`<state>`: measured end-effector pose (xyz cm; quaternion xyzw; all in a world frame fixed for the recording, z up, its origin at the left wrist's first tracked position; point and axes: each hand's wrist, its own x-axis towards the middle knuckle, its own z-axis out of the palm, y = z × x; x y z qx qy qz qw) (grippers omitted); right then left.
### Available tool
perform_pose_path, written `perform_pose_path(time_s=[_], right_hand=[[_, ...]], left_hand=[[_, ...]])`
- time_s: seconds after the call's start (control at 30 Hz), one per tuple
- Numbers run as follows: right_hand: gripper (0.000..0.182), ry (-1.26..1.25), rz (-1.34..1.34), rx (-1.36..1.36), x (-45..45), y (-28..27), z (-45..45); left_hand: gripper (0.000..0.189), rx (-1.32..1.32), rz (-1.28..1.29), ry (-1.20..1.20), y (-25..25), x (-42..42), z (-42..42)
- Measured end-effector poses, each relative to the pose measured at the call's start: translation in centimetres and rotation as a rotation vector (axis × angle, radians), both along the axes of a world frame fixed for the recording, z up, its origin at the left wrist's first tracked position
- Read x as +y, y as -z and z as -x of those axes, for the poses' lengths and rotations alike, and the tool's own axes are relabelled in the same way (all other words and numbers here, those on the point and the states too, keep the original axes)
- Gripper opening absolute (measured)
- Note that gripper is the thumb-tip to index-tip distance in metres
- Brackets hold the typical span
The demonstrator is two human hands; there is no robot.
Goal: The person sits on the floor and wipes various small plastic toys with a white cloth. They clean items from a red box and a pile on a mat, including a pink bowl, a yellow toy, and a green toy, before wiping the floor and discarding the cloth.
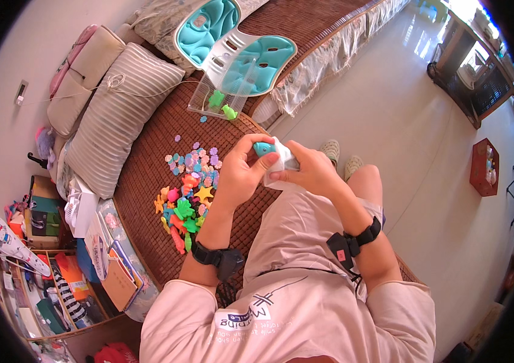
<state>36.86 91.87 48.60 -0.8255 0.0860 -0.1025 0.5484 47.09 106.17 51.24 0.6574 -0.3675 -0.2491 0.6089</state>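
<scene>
Above my lap, my left hand (pixel 244 170) grips a teal toy fish (pixel 263 149) between thumb and fingers. My right hand (pixel 311 168) pinches a white wipe or tissue (pixel 279 174) that wraps around the fish's rear part, so that end is hidden. Left of my left forearm, a heap of bright plastic sea-animal toys (pixel 185 209) lies on the brown woven mat (pixel 139 213). Beyond the heap are scattered pastel flower-shaped pieces (pixel 198 159). A clear plastic box (pixel 200 97) farther off has a green toy (pixel 215 99) and a lime-green toy fish (pixel 229 112) in or at it.
A white and teal seat cushion (pixel 257 63) rests behind the clear box. Striped pillow (pixel 123 113) and cable (pixel 148 94) lie at the left. Books (pixel 116 277) and a filled drawer unit (pixel 52 295) stand lower left. A red box (pixel 483 168) is on the floor at right.
</scene>
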Motion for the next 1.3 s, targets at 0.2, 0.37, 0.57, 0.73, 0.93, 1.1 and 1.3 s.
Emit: perform_pose_path(time_s=[0.2, 0.37, 0.57, 0.73, 0.93, 1.1, 1.3], right_hand=[[0.048, 0.053, -0.301, 0.100, 0.6, 0.0, 0.2], [0.044, -0.058, -0.231, 0.345, -0.2, -2.7, 0.0], [0.020, -0.076, -0.159, 0.037, 0.0, 0.0, 0.7], [0.024, -0.165, -0.306, 0.052, -0.2, 0.1, 1.3], [0.026, 0.118, -0.793, -0.076, 0.6, 1.9, 1.8], [0.027, 0.357, -1.338, -0.135, 0.2, 2.5, 1.6], [0.046, 0.403, -0.283, -0.193, 2.4, 0.3, 0.1]], left_hand=[[0.026, 0.035, -0.044, 0.053, -0.6, 0.6, -0.3], [0.026, 0.055, -0.094, 0.117, -1.2, 1.2, -0.5], [0.026, 0.012, -0.123, 0.110, -1.3, 1.5, -0.9], [0.026, 0.011, -0.075, 0.090, -1.5, 1.5, -0.7], [0.025, 0.038, -0.007, 0.019, -1.3, 1.3, -1.2], [0.024, 0.109, 0.149, -0.185, -1.1, 1.2, -1.9], [0.027, 0.120, 0.263, -0.286, -0.2, -0.3, 0.6]])
